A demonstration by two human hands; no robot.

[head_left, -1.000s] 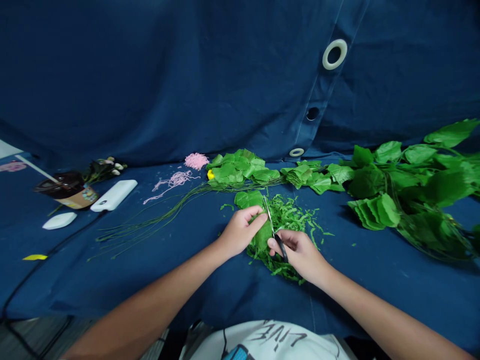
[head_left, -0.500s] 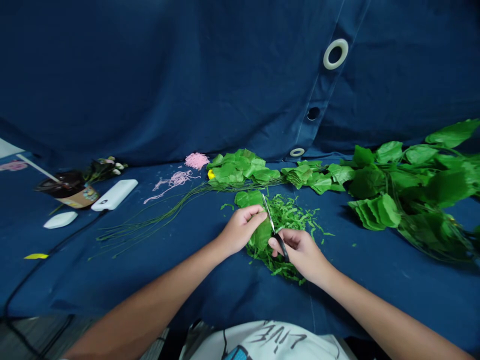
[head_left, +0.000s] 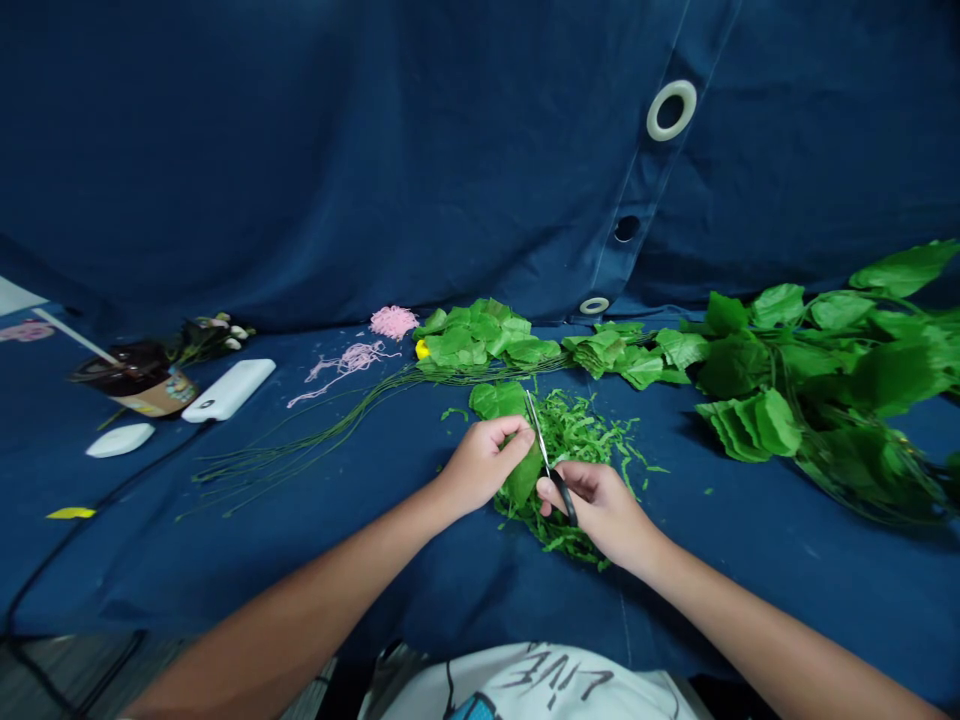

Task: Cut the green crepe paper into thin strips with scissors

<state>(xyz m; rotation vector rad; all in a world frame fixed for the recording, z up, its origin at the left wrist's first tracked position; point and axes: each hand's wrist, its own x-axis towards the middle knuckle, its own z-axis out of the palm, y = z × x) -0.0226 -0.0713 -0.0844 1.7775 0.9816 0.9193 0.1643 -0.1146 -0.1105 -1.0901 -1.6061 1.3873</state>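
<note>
Scissors (head_left: 542, 446) in the right hand (head_left: 600, 505), black handles gripped, and the slim blades point away from the person, right at the other hand's fingertips! Over on the left, the left hand (head_left: 480, 462) is pinched, thumb to forefinger, on a green leaf (head_left: 523, 480), which sits at mid-table between the two hands, partly hidden by those fingers. Hands close together, then, but not touching. Beneath and to the right spreads a heap of green shreds (head_left: 585, 420), loose on the blue-covered table (head_left: 195, 565). Just behind, thin green stems (head_left: 360, 405) run leftward past a leaf pile (head_left: 472, 338), with pink strands (head_left: 352, 358) near its left end. Far right, a big leafy bunch (head_left: 840, 308); far left, a dark cup (head_left: 161, 395) beside a white device (head_left: 229, 391).
</note>
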